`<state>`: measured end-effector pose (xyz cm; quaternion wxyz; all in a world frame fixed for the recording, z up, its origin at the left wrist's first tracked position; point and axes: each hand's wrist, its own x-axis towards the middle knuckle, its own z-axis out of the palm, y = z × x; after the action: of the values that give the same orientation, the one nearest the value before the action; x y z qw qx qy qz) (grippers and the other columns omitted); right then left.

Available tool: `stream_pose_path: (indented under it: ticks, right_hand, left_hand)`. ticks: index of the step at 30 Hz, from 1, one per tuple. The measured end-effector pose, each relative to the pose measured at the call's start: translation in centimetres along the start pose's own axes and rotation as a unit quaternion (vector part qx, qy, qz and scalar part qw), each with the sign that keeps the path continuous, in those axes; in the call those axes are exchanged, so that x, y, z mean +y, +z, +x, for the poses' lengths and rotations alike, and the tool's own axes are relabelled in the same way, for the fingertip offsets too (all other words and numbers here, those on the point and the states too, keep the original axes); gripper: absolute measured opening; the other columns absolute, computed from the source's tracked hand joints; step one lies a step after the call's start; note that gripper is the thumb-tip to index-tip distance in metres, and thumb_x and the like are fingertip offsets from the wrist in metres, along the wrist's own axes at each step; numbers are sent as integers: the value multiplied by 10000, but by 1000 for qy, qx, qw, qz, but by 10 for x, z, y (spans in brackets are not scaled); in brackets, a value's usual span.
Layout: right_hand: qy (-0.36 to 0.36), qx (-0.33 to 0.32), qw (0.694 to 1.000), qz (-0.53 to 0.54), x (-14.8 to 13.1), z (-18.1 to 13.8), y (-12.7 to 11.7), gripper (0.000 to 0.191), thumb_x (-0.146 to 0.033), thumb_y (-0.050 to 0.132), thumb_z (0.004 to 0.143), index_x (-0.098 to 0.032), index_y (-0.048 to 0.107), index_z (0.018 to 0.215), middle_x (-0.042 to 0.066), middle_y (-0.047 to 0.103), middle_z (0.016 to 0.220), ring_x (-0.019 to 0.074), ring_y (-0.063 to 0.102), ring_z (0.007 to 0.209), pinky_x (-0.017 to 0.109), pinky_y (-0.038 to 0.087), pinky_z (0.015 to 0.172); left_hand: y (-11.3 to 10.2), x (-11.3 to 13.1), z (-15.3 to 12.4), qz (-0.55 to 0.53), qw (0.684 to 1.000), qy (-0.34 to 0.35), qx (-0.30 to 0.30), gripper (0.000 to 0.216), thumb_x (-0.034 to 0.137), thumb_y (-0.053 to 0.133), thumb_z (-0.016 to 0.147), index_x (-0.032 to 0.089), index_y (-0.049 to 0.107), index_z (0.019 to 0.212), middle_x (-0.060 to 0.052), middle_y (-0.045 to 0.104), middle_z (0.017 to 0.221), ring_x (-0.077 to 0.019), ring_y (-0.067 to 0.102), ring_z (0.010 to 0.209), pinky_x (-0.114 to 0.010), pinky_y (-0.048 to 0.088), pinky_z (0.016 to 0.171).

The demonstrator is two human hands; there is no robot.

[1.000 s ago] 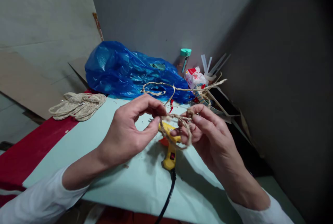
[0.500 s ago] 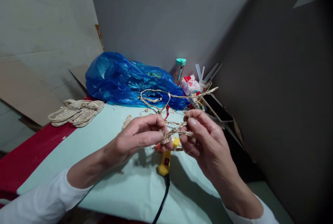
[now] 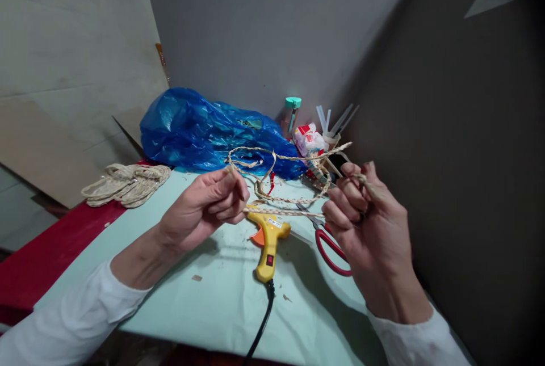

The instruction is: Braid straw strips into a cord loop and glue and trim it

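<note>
A tan braided straw cord point(image 3: 284, 213) is stretched between my two hands above the table. My left hand point(image 3: 213, 198) is closed on one end, its thumb and forefinger pinched together. My right hand point(image 3: 368, 213) is wrapped round the other end, and a piece of the braid sticks out by its thumb. Below the taut cord lies a yellow hot glue gun point(image 3: 269, 244) with an orange trigger and a black cable. Red-handled scissors point(image 3: 328, 252) lie beside it, partly hidden by my right hand. Behind, a longer loop of braided cord point(image 3: 293, 157) rests on the table.
Woven straw pieces point(image 3: 128, 184) lie on the red cloth point(image 3: 63, 241) at the left. A blue plastic bag point(image 3: 204, 127) fills the back against the wall. At the back right stand a teal-lidded jar point(image 3: 293, 110), a red-and-white packet point(image 3: 309, 140) and a cup holding translucent sticks point(image 3: 336, 122).
My hands have moved apart, the right one farther right, pulling the bunched cord straight between them. The glue gun and scissors now show more fully.
</note>
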<state>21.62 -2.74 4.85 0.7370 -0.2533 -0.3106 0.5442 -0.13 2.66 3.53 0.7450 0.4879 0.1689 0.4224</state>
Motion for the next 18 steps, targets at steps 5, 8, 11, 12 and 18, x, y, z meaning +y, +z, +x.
stream_pose_path:
  ticks: [5, 8, 11, 12, 18]
  right_hand:
    - [-15, 37, 999, 12, -6, 7, -4, 308, -307, 440, 1018, -141, 606, 819, -105, 110, 554, 76, 34, 443, 184, 130, 325]
    - [-17, 46, 999, 5, -2, 5, -2, 286, -270, 454, 1009, -144, 605, 801, -107, 99, 556, 74, 23, 438, 180, 124, 322]
    - [-19, 36, 999, -1, 1, 1, 1, 260, -271, 484, 998, -151, 610, 805, -108, 97, 553, 72, 23, 440, 184, 111, 328]
    - [-20, 31, 999, -3, 2, -1, 2, 256, -272, 490, 996, -153, 611, 805, -108, 97, 551, 71, 22, 440, 188, 106, 330]
    - [-20, 18, 1000, -12, 1, -4, 3, 286, -266, 475, 1001, -148, 616, 781, -103, 109, 557, 63, 29, 434, 202, 91, 341]
  left_hand:
    - [0, 8, -4, -8, 999, 35, 18, 266, 285, 536, 943, 132, 691, 790, 59, 264, 421, -94, 252, 455, -184, 308, 454]
    - [2, 14, -12, -9, 996, 74, 39, 305, 239, 448, 977, 132, 687, 820, 58, 250, 425, -98, 244, 458, -171, 316, 449]
    - [5, 17, -22, -21, 994, 97, 55, 372, 196, 362, 999, 129, 690, 837, 61, 216, 425, -100, 221, 453, -161, 325, 442]
    - [6, 18, -25, -28, 993, 99, 61, 393, 180, 338, 1002, 130, 692, 838, 59, 220, 428, -100, 219, 454, -159, 329, 441]
    - [8, 20, -37, -99, 985, 97, 105, 341, 138, 393, 982, 134, 697, 830, 63, 204, 477, -99, 171, 482, -160, 310, 436]
